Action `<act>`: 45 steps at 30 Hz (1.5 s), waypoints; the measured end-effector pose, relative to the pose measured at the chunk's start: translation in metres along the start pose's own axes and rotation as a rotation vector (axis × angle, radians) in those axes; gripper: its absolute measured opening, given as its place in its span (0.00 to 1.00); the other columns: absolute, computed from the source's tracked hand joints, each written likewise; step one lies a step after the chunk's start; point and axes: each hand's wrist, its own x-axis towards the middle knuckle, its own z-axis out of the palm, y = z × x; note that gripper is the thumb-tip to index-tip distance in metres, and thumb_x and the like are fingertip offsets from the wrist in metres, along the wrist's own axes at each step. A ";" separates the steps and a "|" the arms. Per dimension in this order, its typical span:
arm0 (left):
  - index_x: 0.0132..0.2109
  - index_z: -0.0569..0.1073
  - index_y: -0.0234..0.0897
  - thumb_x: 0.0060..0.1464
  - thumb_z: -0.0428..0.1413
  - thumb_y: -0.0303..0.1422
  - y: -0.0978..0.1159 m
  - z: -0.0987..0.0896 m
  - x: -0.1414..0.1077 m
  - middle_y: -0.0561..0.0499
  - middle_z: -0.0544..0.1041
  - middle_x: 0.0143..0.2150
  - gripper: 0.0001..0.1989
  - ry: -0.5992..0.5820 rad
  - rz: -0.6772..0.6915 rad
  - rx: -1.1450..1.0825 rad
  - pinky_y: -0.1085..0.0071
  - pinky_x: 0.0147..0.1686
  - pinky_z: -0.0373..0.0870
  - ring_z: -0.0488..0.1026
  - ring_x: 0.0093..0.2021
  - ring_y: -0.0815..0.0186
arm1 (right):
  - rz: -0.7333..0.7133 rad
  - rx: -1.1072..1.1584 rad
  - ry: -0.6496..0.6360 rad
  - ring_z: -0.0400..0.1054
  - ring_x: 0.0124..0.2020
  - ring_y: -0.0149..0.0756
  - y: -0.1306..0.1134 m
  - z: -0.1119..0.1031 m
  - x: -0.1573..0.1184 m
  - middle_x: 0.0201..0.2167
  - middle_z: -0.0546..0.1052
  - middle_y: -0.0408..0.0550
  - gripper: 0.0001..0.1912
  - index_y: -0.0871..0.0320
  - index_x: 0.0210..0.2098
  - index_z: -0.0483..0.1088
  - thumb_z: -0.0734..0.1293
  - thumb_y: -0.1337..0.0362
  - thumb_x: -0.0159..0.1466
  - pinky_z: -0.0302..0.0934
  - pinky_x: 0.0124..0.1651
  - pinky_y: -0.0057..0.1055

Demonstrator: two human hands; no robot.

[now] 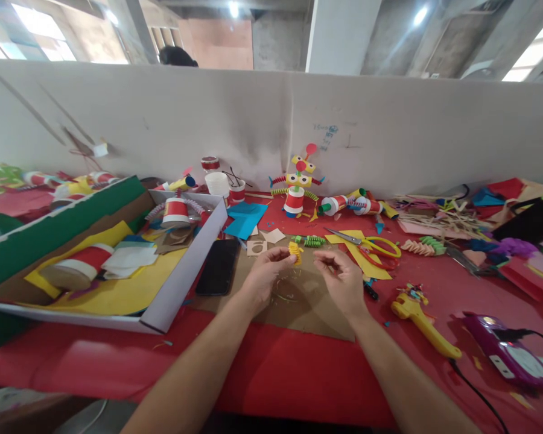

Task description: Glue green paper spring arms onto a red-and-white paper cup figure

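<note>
My left hand (271,269) pinches a yellow accordion-folded paper strip (295,253) between thumb and fingers, above a brown cardboard sheet (317,310). A little to its right, my right hand (341,277) is closed with the fingertips pressed together, apart from the strip. Whether anything small is in that pinch I cannot make out. Just beyond the hands lies a green folded paper strip (313,241). Scissors (371,244) with yellow and red handles rest on yellow paper (366,265) past my right hand.
A box (185,265) with paper and cup figures stands left, beside a black phone (217,267). Paper-cup figures (295,199) stand near the white partition (208,114). To the right lie a yellow glue gun (425,325), its cord, a purple device (511,349) and craft scraps.
</note>
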 end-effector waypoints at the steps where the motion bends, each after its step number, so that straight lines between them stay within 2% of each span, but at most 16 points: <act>1: 0.33 0.78 0.34 0.38 0.67 0.33 0.000 0.001 -0.001 0.51 0.76 0.31 0.12 0.014 0.013 0.046 0.75 0.35 0.62 0.70 0.31 0.71 | 0.020 0.000 -0.006 0.70 0.36 0.37 0.000 0.000 0.000 0.34 0.77 0.46 0.06 0.53 0.36 0.75 0.67 0.63 0.59 0.63 0.42 0.34; 3: 0.33 0.78 0.34 0.38 0.67 0.34 0.000 0.003 -0.001 0.51 0.76 0.30 0.13 0.053 0.041 0.130 0.74 0.34 0.63 0.70 0.31 0.70 | 0.083 0.017 -0.017 0.70 0.34 0.36 0.000 0.000 0.001 0.33 0.78 0.46 0.06 0.53 0.34 0.76 0.68 0.61 0.59 0.63 0.40 0.34; 6: 0.34 0.78 0.35 0.39 0.66 0.35 -0.003 0.002 0.000 0.50 0.77 0.31 0.13 0.108 0.104 0.269 0.73 0.33 0.64 0.71 0.31 0.68 | 0.190 0.050 -0.035 0.66 0.25 0.32 0.001 -0.001 0.001 0.28 0.76 0.44 0.10 0.55 0.37 0.76 0.65 0.57 0.61 0.61 0.32 0.31; 11: 0.38 0.78 0.36 0.44 0.63 0.36 -0.009 -0.003 0.004 0.47 0.79 0.37 0.13 0.175 0.295 0.645 0.69 0.35 0.68 0.74 0.36 0.61 | 0.163 0.012 -0.028 0.58 0.22 0.29 0.000 -0.002 0.001 0.18 0.65 0.38 0.13 0.57 0.32 0.73 0.63 0.56 0.64 0.54 0.27 0.27; 13: 0.38 0.78 0.38 0.45 0.63 0.34 -0.009 -0.004 0.003 0.47 0.80 0.38 0.11 0.190 0.417 0.762 0.67 0.38 0.69 0.75 0.39 0.60 | 0.141 -0.001 -0.031 0.61 0.24 0.30 0.000 -0.002 0.001 0.21 0.68 0.40 0.12 0.57 0.33 0.73 0.63 0.57 0.63 0.57 0.30 0.28; 15: 0.39 0.77 0.39 0.47 0.61 0.32 -0.008 -0.003 0.001 0.48 0.80 0.40 0.09 0.168 0.533 0.842 0.66 0.41 0.69 0.75 0.42 0.60 | 0.081 -0.024 -0.053 0.66 0.31 0.32 0.001 -0.001 0.001 0.31 0.74 0.44 0.09 0.57 0.39 0.74 0.65 0.60 0.62 0.61 0.37 0.30; 17: 0.39 0.76 0.39 0.48 0.60 0.29 -0.007 -0.002 -0.001 0.47 0.80 0.40 0.08 0.129 0.629 0.921 0.65 0.43 0.69 0.75 0.43 0.61 | 0.038 -0.040 -0.088 0.68 0.38 0.35 0.002 0.001 0.000 0.39 0.75 0.47 0.12 0.55 0.44 0.73 0.67 0.62 0.60 0.62 0.43 0.33; 21: 0.39 0.75 0.37 0.49 0.58 0.27 -0.005 0.000 -0.006 0.46 0.79 0.40 0.08 0.096 0.712 1.085 0.63 0.43 0.68 0.75 0.42 0.59 | 0.090 0.034 -0.150 0.70 0.41 0.37 0.005 0.007 -0.003 0.41 0.77 0.48 0.13 0.55 0.44 0.72 0.68 0.60 0.60 0.64 0.46 0.36; 25: 0.37 0.75 0.37 0.49 0.58 0.27 -0.006 0.003 -0.007 0.46 0.78 0.35 0.05 0.093 0.633 1.095 0.65 0.39 0.68 0.74 0.38 0.60 | 0.128 0.095 -0.134 0.71 0.42 0.38 0.009 0.010 -0.004 0.41 0.77 0.49 0.12 0.57 0.42 0.72 0.68 0.60 0.60 0.64 0.48 0.37; 28: 0.37 0.74 0.36 0.47 0.59 0.26 -0.007 0.006 -0.006 0.46 0.77 0.36 0.08 0.037 0.505 0.887 0.68 0.39 0.69 0.74 0.38 0.63 | 0.142 0.114 -0.124 0.71 0.42 0.38 0.011 0.010 -0.003 0.40 0.77 0.49 0.12 0.57 0.42 0.72 0.68 0.61 0.60 0.65 0.48 0.37; 31: 0.42 0.74 0.35 0.47 0.60 0.29 -0.008 0.008 -0.004 0.45 0.78 0.41 0.13 -0.028 0.344 0.637 0.68 0.41 0.70 0.74 0.41 0.63 | 0.143 0.145 -0.130 0.71 0.42 0.37 0.010 0.009 -0.002 0.40 0.77 0.49 0.12 0.56 0.42 0.71 0.68 0.62 0.59 0.65 0.48 0.37; 35: 0.44 0.76 0.35 0.48 0.60 0.31 -0.010 0.007 -0.002 0.44 0.79 0.41 0.14 -0.082 0.196 0.486 0.67 0.41 0.69 0.75 0.41 0.63 | 0.134 0.164 -0.162 0.71 0.43 0.37 0.010 0.009 -0.002 0.41 0.77 0.49 0.12 0.56 0.43 0.70 0.67 0.64 0.59 0.65 0.48 0.36; 38: 0.41 0.78 0.35 0.46 0.61 0.31 -0.011 0.006 -0.001 0.45 0.80 0.38 0.12 -0.052 0.134 0.401 0.68 0.38 0.69 0.74 0.36 0.64 | 0.101 0.104 -0.147 0.70 0.41 0.36 0.011 0.008 -0.001 0.41 0.76 0.49 0.12 0.56 0.44 0.70 0.66 0.64 0.60 0.65 0.47 0.36; 41: 0.39 0.78 0.34 0.43 0.64 0.32 -0.009 0.006 -0.001 0.46 0.79 0.37 0.13 0.002 0.068 0.226 0.70 0.36 0.68 0.73 0.34 0.67 | 0.041 0.005 -0.048 0.70 0.39 0.35 0.005 0.003 0.002 0.42 0.74 0.50 0.12 0.57 0.44 0.70 0.66 0.62 0.60 0.64 0.45 0.35; 45: 0.38 0.78 0.35 0.40 0.67 0.35 -0.005 0.002 0.000 0.49 0.77 0.34 0.15 0.023 0.014 0.087 0.72 0.34 0.65 0.71 0.32 0.70 | 0.091 -0.166 0.015 0.71 0.34 0.36 -0.018 -0.022 0.005 0.34 0.77 0.48 0.12 0.56 0.39 0.73 0.63 0.57 0.63 0.65 0.37 0.32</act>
